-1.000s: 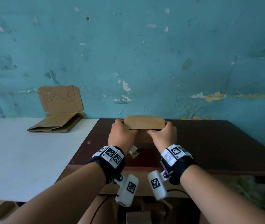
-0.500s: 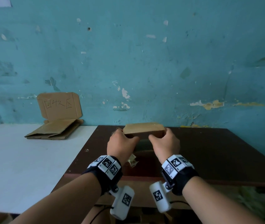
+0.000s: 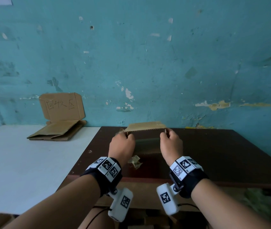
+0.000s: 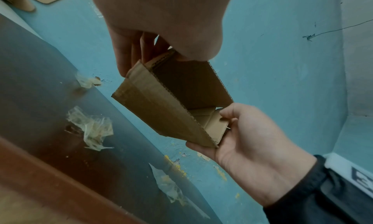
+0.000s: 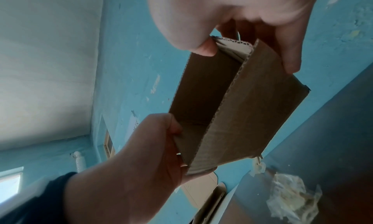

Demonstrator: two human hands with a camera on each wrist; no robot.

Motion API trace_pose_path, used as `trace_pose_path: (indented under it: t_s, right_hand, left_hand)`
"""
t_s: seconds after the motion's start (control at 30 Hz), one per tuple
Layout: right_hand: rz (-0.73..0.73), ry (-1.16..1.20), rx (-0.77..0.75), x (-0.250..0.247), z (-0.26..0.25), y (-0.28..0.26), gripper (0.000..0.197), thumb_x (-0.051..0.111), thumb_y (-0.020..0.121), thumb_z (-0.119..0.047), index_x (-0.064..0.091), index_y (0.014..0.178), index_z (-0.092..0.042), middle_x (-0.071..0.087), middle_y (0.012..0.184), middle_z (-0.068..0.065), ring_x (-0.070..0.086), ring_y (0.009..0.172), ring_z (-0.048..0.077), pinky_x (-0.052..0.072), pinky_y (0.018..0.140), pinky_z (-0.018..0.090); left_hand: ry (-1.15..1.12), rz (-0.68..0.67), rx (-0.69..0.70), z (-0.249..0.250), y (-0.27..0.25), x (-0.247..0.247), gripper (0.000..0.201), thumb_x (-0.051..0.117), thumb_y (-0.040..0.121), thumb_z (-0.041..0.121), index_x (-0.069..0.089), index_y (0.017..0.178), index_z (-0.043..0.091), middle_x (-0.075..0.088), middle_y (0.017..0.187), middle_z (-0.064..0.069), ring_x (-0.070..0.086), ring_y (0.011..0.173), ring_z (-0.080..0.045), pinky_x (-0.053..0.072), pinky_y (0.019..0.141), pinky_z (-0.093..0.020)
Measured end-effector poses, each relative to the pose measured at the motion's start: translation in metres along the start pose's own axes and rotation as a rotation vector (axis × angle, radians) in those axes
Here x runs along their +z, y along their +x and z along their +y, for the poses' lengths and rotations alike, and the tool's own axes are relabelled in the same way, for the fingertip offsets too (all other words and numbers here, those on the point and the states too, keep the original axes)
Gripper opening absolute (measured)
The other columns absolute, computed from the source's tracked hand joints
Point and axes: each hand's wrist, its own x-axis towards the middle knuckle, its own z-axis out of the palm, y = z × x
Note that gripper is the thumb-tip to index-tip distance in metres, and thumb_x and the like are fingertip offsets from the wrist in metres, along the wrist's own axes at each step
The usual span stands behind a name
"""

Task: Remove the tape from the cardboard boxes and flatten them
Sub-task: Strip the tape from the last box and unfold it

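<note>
On the white table (image 3: 15,162) at far left, a stack of flattened cardboard (image 3: 57,131) lies under a cardboard sign (image 3: 62,106) propped against the blue wall; those pieces look finished. Moving right onto the dark table (image 3: 222,154), the left hand (image 3: 121,146) pinches 1 end of a small cardboard box (image 3: 146,127), thumb inside and fingers curled behind it. The box is held up in the air between both hands, above the dark table and near the wall. Crumpled tape (image 3: 135,163) lies on the tabletop just below the hands. The right hand (image 3: 171,143) grasps the opposite end the same way.

By my reading, this box is already stripped of tape and opened, so collapsing it flat is what remains, and I see no further boxes waiting on either table.

From the head view only a thin top edge of the box shows. Both wrist views look into its hollow interior: the left one shows the folded end flaps (image 4: 212,123) by the right hand, and a second tape scrap (image 4: 169,189) farther along the table.
</note>
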Motion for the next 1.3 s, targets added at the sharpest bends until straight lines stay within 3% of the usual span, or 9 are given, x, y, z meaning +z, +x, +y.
trace_pose_path:
  t_s: [0.3,0.47,0.6,0.7,0.77,0.97,1.07,1.17,1.3]
  right_hand:
    - [0.021,0.133,0.041,-0.006,0.005,-0.002,0.035,0.038,0.104,-0.009,0.045,0.071,-0.018,0.048,0.068,0.003,0.042,0.061,0.019,0.032,0.056,0.034]
    - [-0.007,0.211,0.063,-0.005,0.007,0.0,0.025,0.04,0.104,-0.011,0.057,0.086,-0.016,0.055,0.076,0.001,0.05,0.072,0.02,0.036,0.064,0.035]
    - [-0.062,0.341,0.104,-0.007,0.007,0.001,0.029,0.042,0.105,-0.012,0.057,0.128,-0.024,0.062,0.104,-0.007,0.057,0.092,0.012,0.04,0.081,0.032]
    - [-0.105,0.463,0.142,-0.008,0.007,0.003,0.031,0.045,0.102,-0.008,0.052,0.128,-0.025,0.06,0.125,0.001,0.055,0.117,0.02,0.04,0.098,0.034]
    - [-0.108,0.524,0.148,-0.008,0.007,0.003,0.027,0.055,0.094,-0.023,0.053,0.121,-0.027,0.062,0.13,0.003,0.055,0.126,0.024,0.041,0.11,0.042]
    - [-0.168,0.635,0.259,-0.007,0.018,0.009,0.121,0.05,0.052,-0.101,0.039,0.152,-0.034,0.043,0.156,-0.01,0.038,0.145,0.016,0.026,0.123,0.051]
    - [-0.155,0.691,0.311,-0.008,0.012,0.008,0.097,0.05,0.06,-0.095,0.047,0.136,-0.035,0.045,0.155,-0.002,0.041,0.143,0.021,0.028,0.122,0.054]
    - [-0.123,0.728,0.326,-0.009,0.014,0.01,0.058,0.06,0.075,-0.079,0.054,0.114,-0.037,0.053,0.144,0.002,0.047,0.136,0.024,0.031,0.12,0.056]
    - [-0.07,0.796,0.366,-0.012,0.02,0.013,0.052,0.062,0.091,-0.055,0.056,0.133,-0.026,0.065,0.133,0.008,0.061,0.124,0.028,0.044,0.112,0.054]
  left_hand:
    - [-0.143,0.012,0.014,0.003,0.001,-0.007,0.029,0.037,0.093,0.014,0.058,0.087,-0.005,0.062,0.079,-0.012,0.051,0.071,-0.026,0.037,0.065,-0.037]
    - [-0.161,-0.041,0.031,0.0,0.002,-0.006,0.023,0.038,0.095,0.016,0.053,0.084,0.002,0.06,0.077,-0.006,0.05,0.068,-0.021,0.036,0.061,-0.034]
    - [-0.283,-0.128,-0.009,-0.005,0.009,-0.001,0.031,0.044,0.099,0.024,0.061,0.103,-0.002,0.064,0.087,-0.015,0.054,0.073,-0.021,0.042,0.066,-0.034]
    - [-0.514,-0.262,-0.076,-0.006,0.011,-0.001,0.025,0.048,0.099,0.019,0.065,0.112,0.007,0.067,0.096,-0.011,0.063,0.082,-0.024,0.05,0.073,-0.035]
    - [-0.684,-0.345,-0.141,-0.006,0.011,-0.005,0.031,0.047,0.095,0.028,0.064,0.11,0.007,0.066,0.097,-0.012,0.064,0.083,-0.025,0.051,0.074,-0.035]
    - [-0.951,-0.27,-0.415,-0.003,0.023,-0.014,0.052,0.05,0.102,0.056,0.07,0.114,0.01,0.076,0.096,-0.01,0.07,0.092,-0.029,0.057,0.076,-0.041]
    - [-0.851,-0.299,-0.389,-0.007,0.025,-0.012,0.044,0.065,0.096,0.046,0.067,0.121,0.009,0.077,0.106,-0.013,0.073,0.099,-0.031,0.06,0.089,-0.046]
    - [-0.808,-0.362,-0.423,-0.011,0.024,-0.014,0.066,0.081,0.08,0.047,0.062,0.133,0.013,0.069,0.125,-0.02,0.07,0.109,-0.038,0.061,0.086,-0.05]
    - [-0.801,-0.434,-0.468,-0.011,0.022,-0.017,0.1,0.088,0.075,0.036,0.033,0.157,0.024,0.06,0.126,-0.013,0.065,0.109,-0.034,0.061,0.075,-0.048]
